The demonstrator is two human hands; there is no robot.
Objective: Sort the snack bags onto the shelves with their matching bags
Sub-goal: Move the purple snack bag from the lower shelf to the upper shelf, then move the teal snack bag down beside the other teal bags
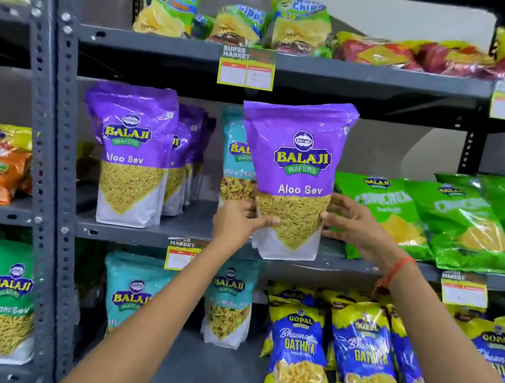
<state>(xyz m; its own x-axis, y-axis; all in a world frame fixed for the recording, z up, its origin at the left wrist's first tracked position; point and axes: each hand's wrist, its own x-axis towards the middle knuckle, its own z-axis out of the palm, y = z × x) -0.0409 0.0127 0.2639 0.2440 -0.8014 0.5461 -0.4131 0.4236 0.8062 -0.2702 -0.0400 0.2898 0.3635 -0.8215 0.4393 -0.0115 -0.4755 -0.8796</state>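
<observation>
Head view: both hands are up at the middle grey metal shelf point(268, 252), and between them stands a purple plastic Balaji Aloo Sev pouch point(294, 178), upright, its white base at the shelf's front edge. Left hand point(236, 221) grips the pouch's lower left side, thumb across the front; right hand point(354, 223) clasps the lower right side, fingers spread and curling behind it. A red thread band point(397, 268) sits on the right wrist. Right behind the held pouch, partly covered, is a teal Balaji mixture pouch point(232, 162). Further left on the same shelf, a row of matching purple Aloo Sev pouches point(135, 154) stands one behind another. To the right, green Balaji snack bags point(437, 219) lean back in a fan. Below, blue-and-yellow Gopal Gathiya bags point(300, 346) and more teal pouches point(131, 291) fill the lower shelf.
</observation>
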